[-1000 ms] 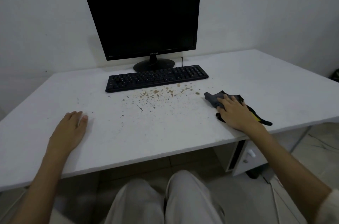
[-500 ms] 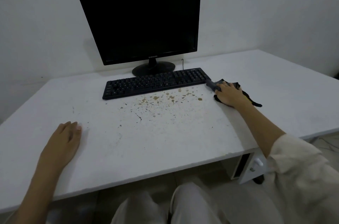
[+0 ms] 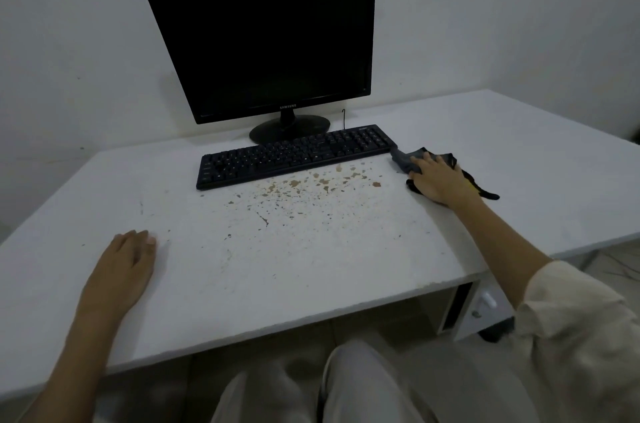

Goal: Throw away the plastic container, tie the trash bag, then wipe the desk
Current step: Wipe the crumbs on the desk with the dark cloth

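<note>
Right hand (image 3: 440, 180) presses flat, fingers extended, on a dark cloth (image 3: 406, 159) at the keyboard's (image 3: 294, 156) right end on the white desk (image 3: 519, 152). Brown specks (image 3: 311, 184) lie just left of it. Left hand (image 3: 123, 265) rests flat, relaxed, near left.

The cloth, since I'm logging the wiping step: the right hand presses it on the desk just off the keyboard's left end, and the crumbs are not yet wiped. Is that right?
Not quite. The head view shows the right hand pressing the cloth on the desk off the right end of the keyboard, not the left. The crumbs are indeed not yet wiped.
</note>
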